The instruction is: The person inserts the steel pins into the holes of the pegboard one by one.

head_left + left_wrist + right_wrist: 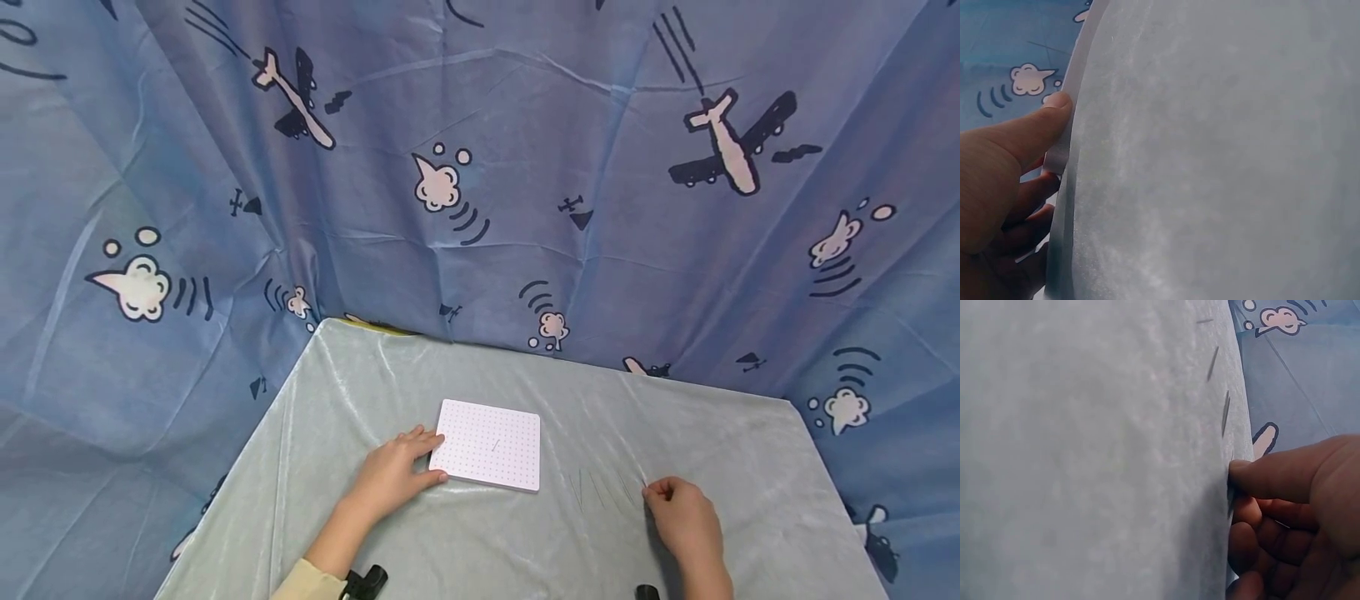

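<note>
A pale pink-white rectangular board [491, 433] with a grid of small dots lies on the cloth. My left hand [392, 473] rests at its left side, thumb by the near corner and index finger on the edge; in the left wrist view the thumb [1057, 103] touches the board's side. One short dark needle [496, 445] shows on the board's dotted face. To the right, my right hand [686, 515] pinches a thin needle [1232, 456] between thumb and forefinger, low over the cloth. Most of that needle is hidden by the fingers.
Several thin grey needles [1212, 364] lie spaced out on the pale grey cloth-covered table [480, 550], between the board and my right hand. A blue curtain [495, 167] printed with airplanes hangs behind and beside the table.
</note>
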Motion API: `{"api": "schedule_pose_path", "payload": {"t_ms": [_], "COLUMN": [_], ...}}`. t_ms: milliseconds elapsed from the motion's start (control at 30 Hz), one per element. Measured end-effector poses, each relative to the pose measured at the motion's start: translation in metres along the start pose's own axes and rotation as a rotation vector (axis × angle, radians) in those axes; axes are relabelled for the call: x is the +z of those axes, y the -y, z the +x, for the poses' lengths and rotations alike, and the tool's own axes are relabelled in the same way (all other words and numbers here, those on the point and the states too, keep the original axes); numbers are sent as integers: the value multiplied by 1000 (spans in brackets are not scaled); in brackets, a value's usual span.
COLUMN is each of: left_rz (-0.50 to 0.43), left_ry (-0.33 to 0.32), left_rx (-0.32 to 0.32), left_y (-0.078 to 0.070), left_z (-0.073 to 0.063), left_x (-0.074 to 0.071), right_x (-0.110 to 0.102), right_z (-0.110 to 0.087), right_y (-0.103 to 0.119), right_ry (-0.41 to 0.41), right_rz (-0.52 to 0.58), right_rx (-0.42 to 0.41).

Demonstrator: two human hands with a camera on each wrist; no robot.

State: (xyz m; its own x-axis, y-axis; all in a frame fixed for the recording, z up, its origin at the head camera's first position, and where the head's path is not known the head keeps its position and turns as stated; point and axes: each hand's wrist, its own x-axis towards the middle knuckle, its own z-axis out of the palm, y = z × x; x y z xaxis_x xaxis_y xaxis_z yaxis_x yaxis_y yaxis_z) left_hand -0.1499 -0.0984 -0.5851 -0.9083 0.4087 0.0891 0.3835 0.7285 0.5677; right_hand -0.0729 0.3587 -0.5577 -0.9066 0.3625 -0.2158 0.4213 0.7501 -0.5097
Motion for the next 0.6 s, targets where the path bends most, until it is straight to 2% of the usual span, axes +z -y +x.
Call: {"api": "schedule_pose_path", "payload": {"t_ms": [100, 333, 600], "left_rz": [1, 8, 0], "left_ry": [-2, -6, 2], "left_rx": [7, 10, 23], "left_y": [1, 4, 4], "left_z": [-1, 1, 0], "left_x": [1, 1, -2], "right_x": [0, 5, 12], "right_z": [0, 2, 0], "right_y": [0, 6, 21], "right_ry": [6, -54, -112], "right_rz": [-3, 2, 88], "right_rx": [-6, -49, -43]}}
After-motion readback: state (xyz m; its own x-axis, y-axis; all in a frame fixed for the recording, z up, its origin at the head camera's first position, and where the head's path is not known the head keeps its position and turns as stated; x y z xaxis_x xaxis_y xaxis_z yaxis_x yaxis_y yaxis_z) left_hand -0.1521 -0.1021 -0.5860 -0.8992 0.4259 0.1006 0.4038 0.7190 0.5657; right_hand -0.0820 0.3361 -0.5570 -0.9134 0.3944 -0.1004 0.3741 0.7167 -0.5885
